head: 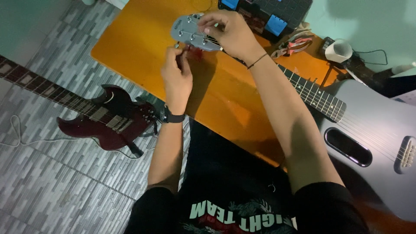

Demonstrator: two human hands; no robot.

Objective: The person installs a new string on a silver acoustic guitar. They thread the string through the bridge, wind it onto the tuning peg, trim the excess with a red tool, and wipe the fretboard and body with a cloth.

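A grey acoustic guitar [372,125] lies across an orange table [130,39], its neck running up-left to a grey headstock [187,31]. My right hand [229,32] rests on top of the headstock, fingers curled over the tuning pegs and strings. My left hand [177,76] is just below the headstock, fingertips pinched at a tuning peg on its lower edge, with a small red thing beside them that I cannot identify. A black watch sits on my left wrist.
A dark red electric guitar [104,117] lies on the grey tiled floor at left, with a thin cable. A black and blue tool case [277,15], red-handled pliers [294,45] and a white cup-like object [339,51] sit at the table's far end.
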